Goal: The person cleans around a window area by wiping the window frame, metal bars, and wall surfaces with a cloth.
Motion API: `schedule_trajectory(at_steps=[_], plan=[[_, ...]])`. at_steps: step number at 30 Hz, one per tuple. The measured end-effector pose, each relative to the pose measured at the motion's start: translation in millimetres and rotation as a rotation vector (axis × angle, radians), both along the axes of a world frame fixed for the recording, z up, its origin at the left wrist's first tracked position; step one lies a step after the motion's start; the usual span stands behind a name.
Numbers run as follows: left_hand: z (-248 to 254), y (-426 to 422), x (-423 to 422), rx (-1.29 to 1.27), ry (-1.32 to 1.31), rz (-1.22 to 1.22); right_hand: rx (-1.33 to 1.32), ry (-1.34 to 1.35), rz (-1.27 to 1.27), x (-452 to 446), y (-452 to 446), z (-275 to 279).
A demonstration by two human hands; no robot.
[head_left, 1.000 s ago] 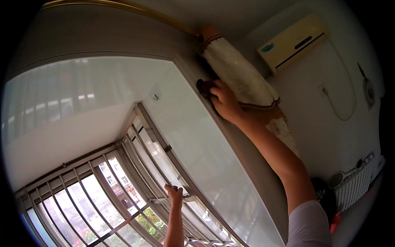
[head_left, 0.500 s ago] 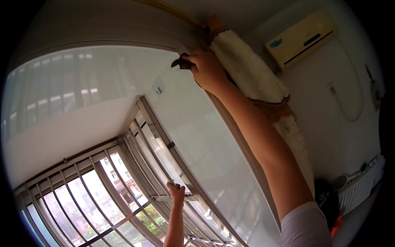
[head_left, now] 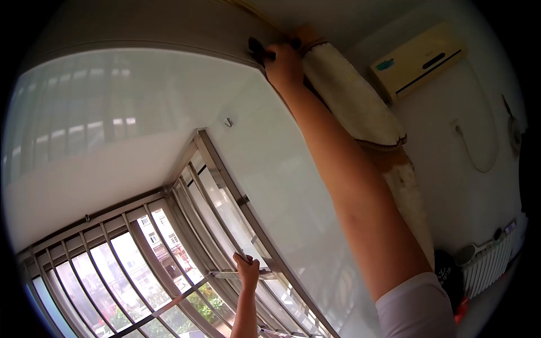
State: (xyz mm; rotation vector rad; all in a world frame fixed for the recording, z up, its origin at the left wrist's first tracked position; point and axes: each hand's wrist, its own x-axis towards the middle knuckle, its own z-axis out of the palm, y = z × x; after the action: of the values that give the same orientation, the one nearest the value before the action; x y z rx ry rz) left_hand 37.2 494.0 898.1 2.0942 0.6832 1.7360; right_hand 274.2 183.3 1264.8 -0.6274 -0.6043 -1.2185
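Wiping-height cloth: a dark cloth point(head_left: 258, 49) is sitting bunched in the right hand point(head_left: 284, 66), at the upper corner of the frame edge point(head_left: 256, 63); its far part is sticking out past the fingers.
Right hand: it is closing narrowly around the cloth, the arm reaching up.
Curtain: a pale, furry curtain point(head_left: 352, 93) with brown trim is hanging just beside the right wrist; the forearm is crossing in front of the frame edge and partly covering the curtain.
Rod: a golden rod point(head_left: 256, 12) is running above the hand into shadow.
Panels: glossy pale panels point(head_left: 270, 146) are reflecting light below the cloth, a small metal hook point(head_left: 228, 122) standing out from them.
Left hand: the left hand point(head_left: 247, 269) is gripping a thin bar of the metal window grille point(head_left: 129, 265), lower down.
Air conditioner sticker: a blue-green sticker point(head_left: 385, 65) is showing on the yellowed air conditioner point(head_left: 420, 61); its print is staying too small to read.
Black item lettering: pale marks are showing on a black item point(head_left: 447, 273) near the sleeve point(head_left: 416, 304), too blurred to read surely.
Wall: a pale cord point(head_left: 472, 159) is looping down toward a white slatted radiator point(head_left: 489, 270).
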Motion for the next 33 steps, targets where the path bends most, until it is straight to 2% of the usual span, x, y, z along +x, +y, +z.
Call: schedule_trajectory(at_steps=[1,3,5,7,12,14,17,22,24,28,30,33], plan=[[1,-5,1,-0.010,-0.003,0.000,-0.010,-0.003,0.000,2,-1,4],[4,-15,2,-0.061,-0.039,-0.041,-0.210,-0.018,0.203,11,-8,2],[6,-18,5,-0.103,-0.082,-0.079,-0.220,-0.052,0.162,17,-14,-10],[8,-17,6,-0.112,-0.105,-0.090,-0.349,-0.122,0.266,23,-17,-28],[1,12,5,-0.117,-0.076,-0.066,-0.403,-0.173,0.404,29,-26,-117],[4,2,6,-0.141,-0.073,-0.061,-0.348,-0.181,0.299,30,-25,-156],[8,-11,9,-0.167,-0.076,-0.054,-0.361,-0.173,0.345,29,-23,-179],[12,-20,9,-0.178,-0.095,-0.070,-0.231,-0.110,0.170,24,-12,-109],[13,-28,8,-0.182,-0.086,-0.053,-0.296,-0.070,0.093,16,-22,-75],[11,-25,5,-0.116,-0.043,0.016,-0.341,-0.001,0.105,8,-22,-18],[7,-20,6,-0.028,-0.027,0.026,-0.358,0.035,0.098,12,-21,-13],[6,-10,7,-0.084,-0.047,-0.002,-0.298,-0.074,0.103,20,-14,-28]])
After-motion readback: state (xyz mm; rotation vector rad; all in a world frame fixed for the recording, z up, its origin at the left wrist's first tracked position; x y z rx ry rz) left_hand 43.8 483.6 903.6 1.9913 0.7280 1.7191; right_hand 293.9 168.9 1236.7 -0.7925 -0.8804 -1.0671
